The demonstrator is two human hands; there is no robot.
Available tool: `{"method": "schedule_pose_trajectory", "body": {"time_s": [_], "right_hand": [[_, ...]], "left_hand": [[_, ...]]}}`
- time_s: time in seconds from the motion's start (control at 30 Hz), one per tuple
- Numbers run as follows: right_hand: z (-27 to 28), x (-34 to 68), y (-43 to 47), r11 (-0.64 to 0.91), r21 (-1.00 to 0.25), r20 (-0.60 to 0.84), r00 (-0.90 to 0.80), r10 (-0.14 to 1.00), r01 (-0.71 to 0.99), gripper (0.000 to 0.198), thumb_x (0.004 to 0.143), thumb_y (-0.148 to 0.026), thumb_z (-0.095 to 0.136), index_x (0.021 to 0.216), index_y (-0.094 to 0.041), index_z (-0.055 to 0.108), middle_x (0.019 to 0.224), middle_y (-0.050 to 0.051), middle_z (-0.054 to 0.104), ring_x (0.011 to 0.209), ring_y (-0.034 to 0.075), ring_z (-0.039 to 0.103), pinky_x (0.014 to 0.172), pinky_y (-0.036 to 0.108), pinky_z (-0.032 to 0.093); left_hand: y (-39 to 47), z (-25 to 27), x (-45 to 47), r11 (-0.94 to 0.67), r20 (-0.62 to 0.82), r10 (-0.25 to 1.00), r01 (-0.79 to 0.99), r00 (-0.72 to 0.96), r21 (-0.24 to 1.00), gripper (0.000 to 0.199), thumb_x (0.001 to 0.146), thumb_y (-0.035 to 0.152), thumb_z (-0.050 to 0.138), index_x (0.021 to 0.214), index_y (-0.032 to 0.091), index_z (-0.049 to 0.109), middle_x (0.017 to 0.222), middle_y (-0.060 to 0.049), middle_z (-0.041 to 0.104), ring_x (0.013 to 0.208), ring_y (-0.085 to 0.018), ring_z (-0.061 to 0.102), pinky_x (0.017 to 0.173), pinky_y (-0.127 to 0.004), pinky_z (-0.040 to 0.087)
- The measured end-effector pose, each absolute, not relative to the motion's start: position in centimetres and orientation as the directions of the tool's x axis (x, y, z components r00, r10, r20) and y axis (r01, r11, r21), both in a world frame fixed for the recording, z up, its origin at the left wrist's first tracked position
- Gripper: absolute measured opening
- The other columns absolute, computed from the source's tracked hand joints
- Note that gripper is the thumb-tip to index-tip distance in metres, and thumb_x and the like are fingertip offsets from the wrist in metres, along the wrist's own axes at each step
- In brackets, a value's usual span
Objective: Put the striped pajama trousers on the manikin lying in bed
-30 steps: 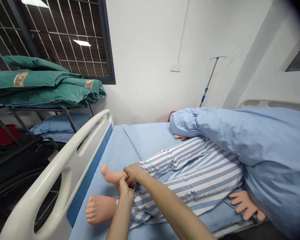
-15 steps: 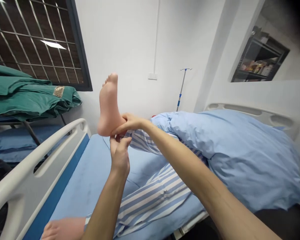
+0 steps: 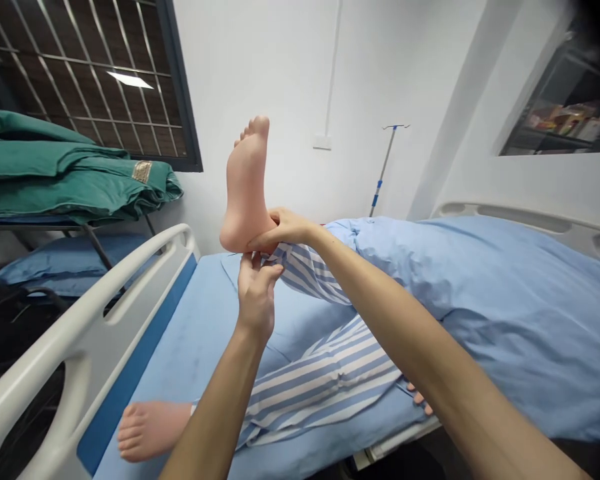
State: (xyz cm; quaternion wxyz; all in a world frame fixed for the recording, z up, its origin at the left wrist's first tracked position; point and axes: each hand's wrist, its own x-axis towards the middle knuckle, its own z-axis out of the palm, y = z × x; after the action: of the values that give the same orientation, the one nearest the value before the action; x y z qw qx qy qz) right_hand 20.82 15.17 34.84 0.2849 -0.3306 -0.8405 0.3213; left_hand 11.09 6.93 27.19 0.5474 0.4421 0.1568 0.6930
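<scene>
– Holding seems to be the step in hand here, right? One leg being supported clear of the mattress, anyway. Where's the foot at, exactly?

– The raised foot (image 3: 247, 177) is held above the bed sheet (image 3: 185, 340), toes up, just inboard of the footboard (image 3: 105, 340). The other foot (image 3: 155, 430) is left resting on the sheet.

– And how's it being gripped?

– It's been taken at the ankle by the right hand (image 3: 290, 227), which is wrapped around fairly snugly, thumb laid along the near side and a finger showing over the top. The rest of the fingers are hidden.

– What about the left hand (image 3: 256, 297)?

– Placed underneath, half curled, with the fingers tucked up under the ankle and the thumb near the trouser cuff (image 3: 282, 255). Whether anything's actually being squeezed by it can't be told, since the fingertips are blocked from view.

– So what's called for from here?

– Both hands, tbh. The weight should be shared from below, and the ankle grip shouldn't be loosened while the leg is unsupported, or the heel could be dropped. The knee should be kept from twisting too. It's probably worth watching the blue quilt (image 3: 510, 313), as the trouser leg could be snagged by it.
</scene>
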Motion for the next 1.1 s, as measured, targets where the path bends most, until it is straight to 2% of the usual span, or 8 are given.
{"method": "schedule_pose_trajectory", "body": {"time_s": [0.17,0.27,0.47,0.57,0.7,0.9,1.0,1.1], "right_hand": [[31.2,17.6,16.8,0.534,-0.712,0.144,-0.650,0.746,0.455,0.045,0.055,-0.041,0.067,0.086,-0.010,0.057,0.069,0.001,0.060,0.061,0.012,0.057,0.053,0.020,0.044],[27.5,14.9,17.8,0.559,-0.642,0.100,-0.665,0.740,0.525,0.050,0.053,-0.049,0.065,0.087,-0.013,0.057,0.069,0.000,0.060,0.062,0.013,0.056,0.052,0.019,0.042],[16.2,9.0,18.8,0.593,-0.272,-0.034,-0.624,0.781,0.757,0.051,0.050,-0.056,0.062,0.084,-0.020,0.059,0.078,0.002,0.063,0.069,0.019,0.058,0.054,0.024,0.041],[10.3,7.2,18.2,0.596,-0.173,-0.170,-0.620,0.766,0.784,0.058,0.047,-0.059,0.061,0.092,-0.021,0.058,0.085,0.006,0.064,0.076,0.023,0.059,0.058,0.028,0.043],[5.5,6.3,17.4,0.577,-0.088,-0.191,-0.582,0.790,0.812,0.060,0.050,-0.059,0.058,0.097,-0.021,0.057,0.089,0.010,0.064,0.079,0.027,0.060,0.066,0.035,0.043],[3.5,6.4,17.5,0.596,-0.084,-0.156,-0.601,0.784,0.799,0.050,0.057,-0.055,0.053,0.092,-0.019,0.057,0.087,0.009,0.064,0.079,0.027,0.059,0.074,0.040,0.039],[3.6,6.7,16.5,0.600,-0.098,-0.070,-0.606,0.792,0.794,0.045,0.061,-0.051,0.053,0.091,-0.018,0.056,0.089,0.009,0.062,0.085,0.027,0.055,0.078,0.041,0.036],[4.5,7.3,14.2,0.595,-0.132,0.099,-0.586,0.804,0.793,0.037,0.066,-0.042,0.051,0.094,-0.019,0.053,0.098,0.009,0.057,0.097,0.026,0.048,0.083,0.040,0.033]], "left_hand": [[7.8,23.9,8.7,-0.311,0.346,0.935,-0.643,-0.077,0.700,0.042,0.063,0.013,0.051,0.103,0.023,0.050,0.108,-0.005,0.052,0.101,-0.018,0.047,0.083,-0.034,0.040],[8.8,20.4,6.9,-0.266,0.241,0.961,-0.688,-0.135,0.676,0.032,0.063,0.013,0.052,0.094,0.021,0.054,0.098,-0.003,0.055,0.097,-0.017,0.049,0.083,-0.036,0.040],[10.3,10.0,2.2,0.007,-0.201,0.974,-0.877,-0.102,0.480,0.011,0.062,0.018,0.050,0.072,0.017,0.054,0.074,-0.002,0.056,0.077,-0.016,0.054,0.078,-0.038,0.045],[10.0,5.0,0.4,0.110,-0.434,0.899,-0.930,-0.058,0.351,0.016,0.063,0.024,0.048,0.076,0.019,0.053,0.079,-0.005,0.056,0.079,-0.018,0.055,0.073,-0.038,0.047],[10.1,1.7,-0.3,0.146,-0.577,0.816,-0.956,-0.028,0.254,0.024,0.062,0.030,0.048,0.084,0.020,0.051,0.085,-0.006,0.056,0.081,-0.020,0.055,0.069,-0.039,0.047],[11.0,2.1,0.2,0.183,-0.604,0.796,-0.934,-0.042,0.306,0.023,0.064,0.024,0.045,0.086,0.018,0.050,0.084,-0.006,0.056,0.074,-0.017,0.056,0.064,-0.033,0.047],[10.0,2.9,0.8,0.188,-0.617,0.773,-0.875,-0.148,0.446,0.013,0.064,0.018,0.045,0.076,0.018,0.050,0.072,-0.001,0.055,0.064,-0.012,0.053,0.056,-0.025,0.044],[7.7,3.2,0.7,0.103,-0.481,0.838,-0.790,-0.259,0.605,0.011,0.060,0.010,0.049,0.067,0.019,0.047,0.064,0.002,0.052,0.062,-0.009,0.052,0.057,-0.021,0.042]]}}
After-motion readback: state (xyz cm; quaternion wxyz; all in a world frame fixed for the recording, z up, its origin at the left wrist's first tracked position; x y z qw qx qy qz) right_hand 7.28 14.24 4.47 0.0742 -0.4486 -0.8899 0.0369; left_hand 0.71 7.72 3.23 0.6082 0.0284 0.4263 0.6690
